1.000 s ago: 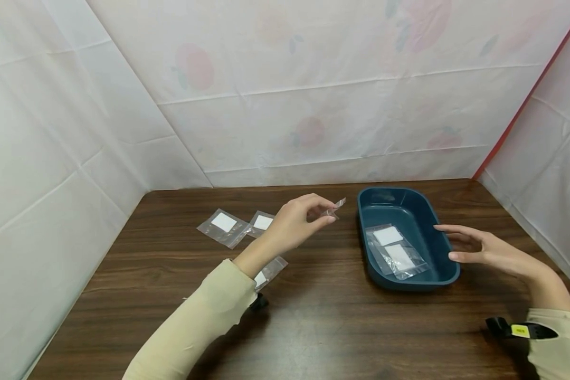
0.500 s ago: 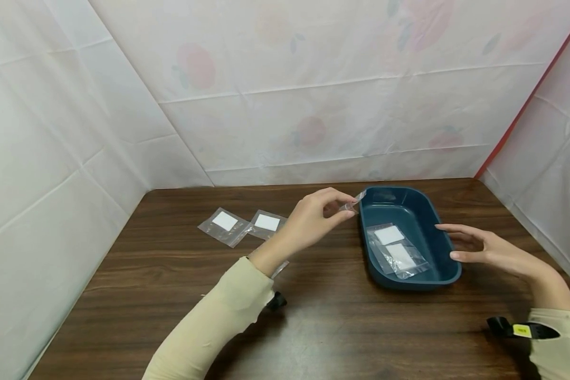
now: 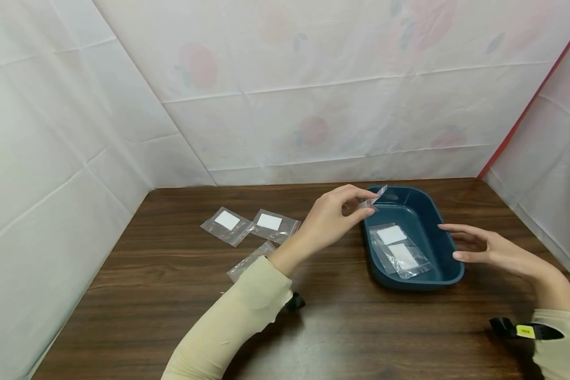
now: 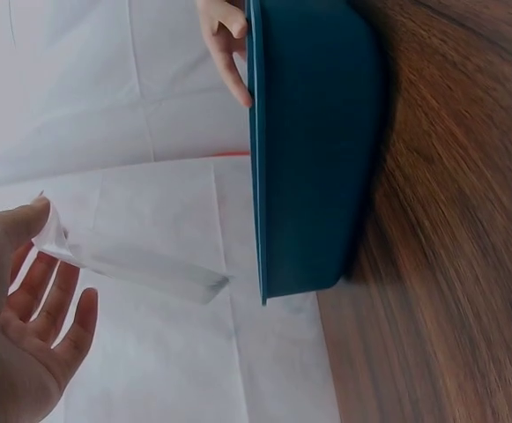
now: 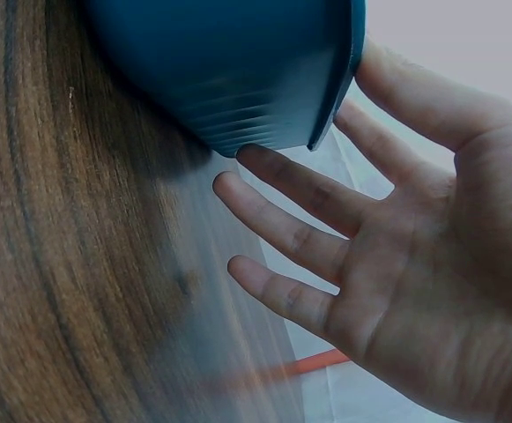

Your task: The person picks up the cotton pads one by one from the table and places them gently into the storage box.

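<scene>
My left hand (image 3: 334, 214) pinches a small clear zip bag (image 3: 378, 198) between thumb and fingertips, over the left rim of a dark blue plastic bin (image 3: 420, 285). In the left wrist view, that bag (image 4: 145, 266) hangs from the thumb side while the other fingers are loosely bent. The bin holds overlapping zip bags (image 3: 401, 257) with white labels. My right hand (image 3: 501, 254) rests against the bin's right side, thumb and index fingertip at the rim. From the right wrist, its fingers (image 5: 295, 238) look spread and nearly straight.
Left of the bin, several more zip bags (image 3: 228, 219) lie on the brown wooden table (image 3: 351, 327), one partly hidden by the left forearm. White patterned sheeting (image 3: 285, 105) closes off the back and sides.
My left hand has carried its zip bag rightward, from short of the bin to above its left rim. The right hand keeps its place at the bin.
</scene>
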A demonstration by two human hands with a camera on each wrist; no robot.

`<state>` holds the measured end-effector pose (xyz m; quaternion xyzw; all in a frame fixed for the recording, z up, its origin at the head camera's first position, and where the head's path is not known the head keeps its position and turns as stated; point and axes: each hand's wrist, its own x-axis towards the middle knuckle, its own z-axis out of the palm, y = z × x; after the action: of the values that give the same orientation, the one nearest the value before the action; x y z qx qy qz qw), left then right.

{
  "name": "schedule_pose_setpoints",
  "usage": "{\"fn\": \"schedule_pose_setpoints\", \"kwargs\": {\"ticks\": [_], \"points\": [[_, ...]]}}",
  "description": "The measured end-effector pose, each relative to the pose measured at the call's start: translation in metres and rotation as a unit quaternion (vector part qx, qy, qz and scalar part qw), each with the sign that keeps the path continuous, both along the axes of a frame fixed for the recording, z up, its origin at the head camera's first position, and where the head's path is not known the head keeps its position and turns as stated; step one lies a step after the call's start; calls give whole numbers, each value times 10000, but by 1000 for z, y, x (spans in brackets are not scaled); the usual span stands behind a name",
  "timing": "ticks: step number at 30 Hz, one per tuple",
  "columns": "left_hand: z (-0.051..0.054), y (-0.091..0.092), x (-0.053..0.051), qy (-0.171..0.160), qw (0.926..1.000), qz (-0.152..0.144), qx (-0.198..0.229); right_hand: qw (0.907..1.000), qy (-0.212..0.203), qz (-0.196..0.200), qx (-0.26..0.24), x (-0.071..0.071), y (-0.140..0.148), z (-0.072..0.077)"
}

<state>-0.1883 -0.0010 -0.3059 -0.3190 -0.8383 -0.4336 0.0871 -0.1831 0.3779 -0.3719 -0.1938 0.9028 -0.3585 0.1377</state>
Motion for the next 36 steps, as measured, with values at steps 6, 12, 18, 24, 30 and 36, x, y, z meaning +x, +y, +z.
{"fn": "schedule_pose_setpoints", "kwargs": {"ticks": [6, 12, 18, 24, 30, 36], "points": [[2, 9, 0, 63, 9999, -57, 105, 10000, -50, -25, 5, 0, 0, 2], [6, 19, -2, 107, 9996, -91, 252, 10000, -64, -39, 18, -1, 1, 3], [7, 26, -4, 131, 9994, -41, 306, 10000, -57, -30, 15, -1, 0, 2], [6, 33, -4, 70, 9992, -116, 372, 10000, -36, 54, -20, -1, 1, 1], [3, 44, -4, 69, 9990, -333, 292, 9999, -66, 50, -61, -2, 1, 1], [-3, 56, -1, -42, 9984, -557, 63, 9998, -115, 91, -138, -1, 1, 1]]}}
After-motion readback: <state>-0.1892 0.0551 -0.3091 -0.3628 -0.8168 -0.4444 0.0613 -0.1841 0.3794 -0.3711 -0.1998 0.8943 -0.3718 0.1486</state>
